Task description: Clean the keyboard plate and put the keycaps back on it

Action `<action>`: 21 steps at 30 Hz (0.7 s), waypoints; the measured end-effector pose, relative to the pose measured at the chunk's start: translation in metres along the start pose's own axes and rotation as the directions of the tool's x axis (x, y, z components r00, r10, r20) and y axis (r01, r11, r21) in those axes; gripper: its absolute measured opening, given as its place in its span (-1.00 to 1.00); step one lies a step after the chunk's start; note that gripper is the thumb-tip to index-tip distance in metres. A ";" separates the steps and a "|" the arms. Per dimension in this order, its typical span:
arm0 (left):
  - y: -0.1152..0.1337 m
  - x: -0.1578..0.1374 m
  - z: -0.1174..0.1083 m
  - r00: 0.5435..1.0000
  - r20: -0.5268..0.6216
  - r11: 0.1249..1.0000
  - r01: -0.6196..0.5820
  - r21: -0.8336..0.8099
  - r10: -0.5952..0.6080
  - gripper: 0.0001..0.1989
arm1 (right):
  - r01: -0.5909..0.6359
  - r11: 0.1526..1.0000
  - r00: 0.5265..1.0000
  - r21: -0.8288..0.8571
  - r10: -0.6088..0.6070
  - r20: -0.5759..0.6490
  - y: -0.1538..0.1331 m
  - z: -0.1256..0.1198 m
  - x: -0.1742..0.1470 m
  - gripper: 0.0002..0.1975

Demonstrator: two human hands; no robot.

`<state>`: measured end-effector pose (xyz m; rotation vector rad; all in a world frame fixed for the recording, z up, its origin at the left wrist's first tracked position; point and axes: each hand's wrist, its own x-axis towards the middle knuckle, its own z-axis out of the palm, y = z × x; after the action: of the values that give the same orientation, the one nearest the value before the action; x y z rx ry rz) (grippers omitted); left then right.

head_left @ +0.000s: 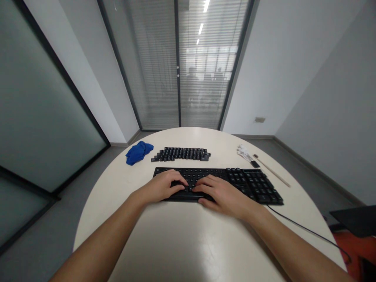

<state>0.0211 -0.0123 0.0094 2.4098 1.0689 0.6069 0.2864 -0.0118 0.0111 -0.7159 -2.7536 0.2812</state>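
A black keyboard [194,197] lies on the table in front of me, its main section mostly stripped of keycaps. The right-hand block still has its keycaps [260,184]. My left hand [166,185] rests over the bare section, thumb and index tip close together at the middle of the lower rows. What is between them is too small to make out. From the right, my right hand [219,192] reaches to the same spot, index finger touching the keyboard and thumb apart at its front edge. Behind the keyboard, loose black keycaps [183,153] lie in staggered rows.
A crumpled blue cloth [139,152] lies at the back left of the round table [164,243]. Toward the right are a whitish item with a black end [246,155] and a thin wooden-handled brush [272,170]. The keyboard's cable [305,226] runs off the right edge.
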 end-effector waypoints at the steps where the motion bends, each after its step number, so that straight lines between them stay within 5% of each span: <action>1: 0.000 0.000 0.000 1.000 -0.001 1.000 0.003 -0.002 -0.003 -0.88 | 0.000 1.000 1.000 -0.002 0.000 -0.003 0.000 0.000 0.000 -0.71; 21: 0.007 0.002 -0.001 0.999 0.033 0.994 -0.026 0.103 0.022 -0.83 | 0.026 0.999 0.999 -0.022 -0.026 -0.036 -0.006 0.006 0.003 -0.62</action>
<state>0.0257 -0.0149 0.0145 2.5157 1.0842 0.5311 0.2796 -0.0162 0.0071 -0.6832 -2.7337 0.2312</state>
